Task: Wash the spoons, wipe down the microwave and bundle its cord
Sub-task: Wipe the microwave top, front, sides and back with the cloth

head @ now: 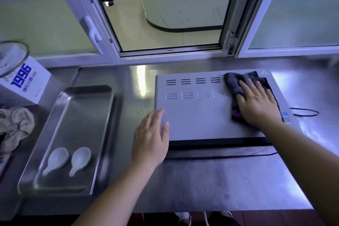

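Note:
A grey microwave [198, 112] stands on the steel counter, seen from above, vent slots along its back. My right hand [256, 104] lies flat with straight fingers on a dark grey cloth [236, 82], pressing it onto the microwave's top right part. My left hand [152, 137] rests with straight fingers against the microwave's front left corner. A loop of black cord [305, 112] shows on the counter just right of the microwave. Two white ceramic spoons [56, 159] [79, 159] lie side by side in a steel tray [102, 134] at the left.
The steel counter [211, 185] runs to a front edge below my arms. A white box with blue "1996" print [25, 82] and a glass lid [12, 57] stand at the back left. A crumpled beige rag [14, 126] lies left of the tray. An open window [165, 9] is behind.

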